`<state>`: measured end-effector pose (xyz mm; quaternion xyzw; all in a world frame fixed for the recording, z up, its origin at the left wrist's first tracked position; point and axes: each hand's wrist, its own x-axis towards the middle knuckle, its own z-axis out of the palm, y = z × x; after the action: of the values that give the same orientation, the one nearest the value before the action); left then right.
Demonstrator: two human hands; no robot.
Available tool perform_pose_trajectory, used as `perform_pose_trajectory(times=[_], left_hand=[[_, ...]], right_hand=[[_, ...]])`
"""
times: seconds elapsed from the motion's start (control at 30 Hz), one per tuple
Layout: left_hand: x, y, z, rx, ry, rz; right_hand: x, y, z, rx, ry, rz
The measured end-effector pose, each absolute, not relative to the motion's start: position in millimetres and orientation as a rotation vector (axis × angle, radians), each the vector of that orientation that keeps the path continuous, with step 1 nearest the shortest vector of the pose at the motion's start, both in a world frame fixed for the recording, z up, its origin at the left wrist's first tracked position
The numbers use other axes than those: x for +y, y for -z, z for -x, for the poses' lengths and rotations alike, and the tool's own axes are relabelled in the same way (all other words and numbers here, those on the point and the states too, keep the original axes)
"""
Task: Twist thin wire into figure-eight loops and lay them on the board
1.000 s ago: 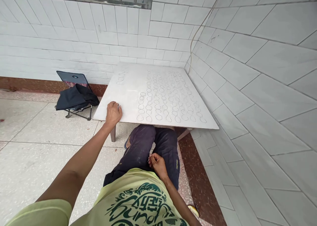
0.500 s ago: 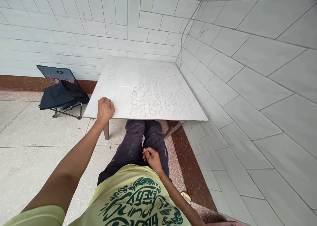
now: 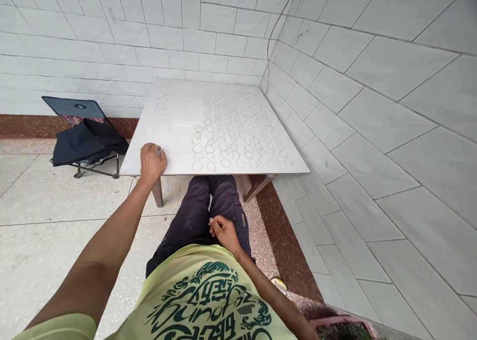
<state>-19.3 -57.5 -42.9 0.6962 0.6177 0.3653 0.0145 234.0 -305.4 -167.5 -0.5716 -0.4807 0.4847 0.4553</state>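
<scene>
My left hand point(image 3: 152, 162) rests on the near left part of a white board point(image 3: 175, 131) that lies on a table. Its fingers are curled round a small grey thing point(image 3: 159, 152), mostly hidden, whose kind I cannot make out. Rows of linked loops point(image 3: 223, 141) drawn in thin dark line cover the board's middle and right, and fainter wavy marks point(image 3: 161, 101) show at its far left. My right hand point(image 3: 224, 232) lies on my lap with its fingers loosely closed, and nothing shows in them.
On the left a folding chair point(image 3: 76, 106) carries a dark cloth point(image 3: 87, 141). Tiled walls meet behind and right of the board, with a cable point(image 3: 269, 46) in the corner. Table legs point(image 3: 158, 193) stand near my knees. A reddish container point(image 3: 343, 325) shows at lower right.
The camera view has shifted slightly, and more of the reddish container shows at lower right. Both hands stay in nearly the same places, the left on the board and the right on my lap.
</scene>
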Motion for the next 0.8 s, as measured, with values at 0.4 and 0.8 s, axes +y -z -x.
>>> perform_pose_trajectory(times=[0.4,0.8], left_hand=[[7.4,14.3,-1.0,1.835,-0.819,-2.233],[135.2,-27.5,-93.0,1.39,-0.059,-2.59]], right_hand=[[-300.5,185.8,-248.1,-1.186,-1.186,1.506],[-272.2,195.5,-256.6,-1.2,-1.225,1.572]])
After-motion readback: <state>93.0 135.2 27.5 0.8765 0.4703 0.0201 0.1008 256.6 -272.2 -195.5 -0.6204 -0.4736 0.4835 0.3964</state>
